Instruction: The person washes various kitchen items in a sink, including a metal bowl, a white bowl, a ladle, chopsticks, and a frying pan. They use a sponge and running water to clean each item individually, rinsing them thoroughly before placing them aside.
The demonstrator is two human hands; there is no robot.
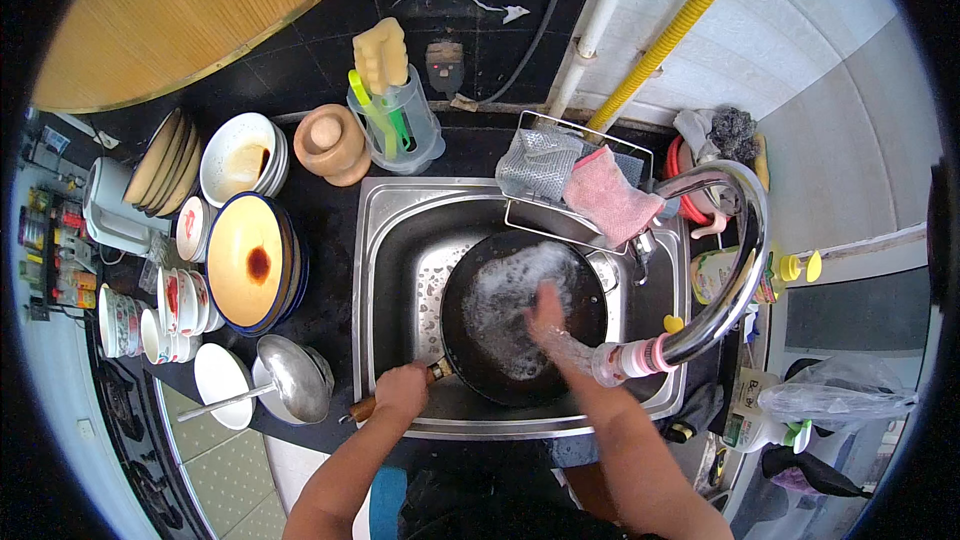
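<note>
A dark round pan with a wooden handle lies in the steel sink, tilting not discernible. My left hand is closed round its handle near the sink's front edge. White foam and water cover much of the pan's inside. Over that foam is my right hand, seen nearly edge-on, its fingers stretched out and the thumb a little apart. I see nothing held in it, though the fingertips are slightly blurred. Water from the curved chrome faucet, through its pink and clear nozzle, runs onto my right wrist.
Left of the sink stand stacked plates, several bowls and a metal ladle. Behind are a wooden mortar and a clear utensil holder. A wire rack with a pink cloth hangs over the sink's back right.
</note>
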